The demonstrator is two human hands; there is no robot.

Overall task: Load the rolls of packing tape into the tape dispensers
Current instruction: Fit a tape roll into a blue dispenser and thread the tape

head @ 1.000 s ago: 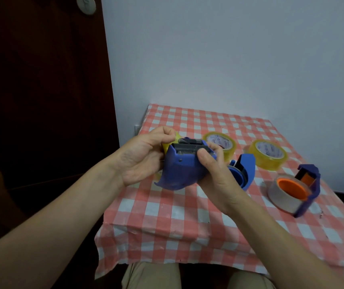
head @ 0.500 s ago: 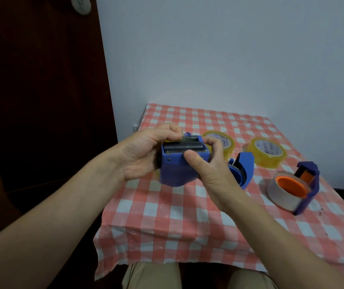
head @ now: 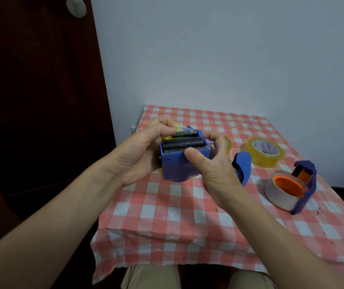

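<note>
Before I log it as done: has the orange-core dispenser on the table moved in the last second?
No. The orange-core dispenser keeps its spot on the tablecloth, just nearer than the right-hand yellow roll.

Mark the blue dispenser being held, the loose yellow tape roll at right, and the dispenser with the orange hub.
held blue dispenser [head: 173, 170]: head view, flat blue front face.
loose yellow tape roll [head: 264, 148]: head view, printed top face.
dispenser with orange hub [head: 288, 185]: head view, orange hub.
</note>
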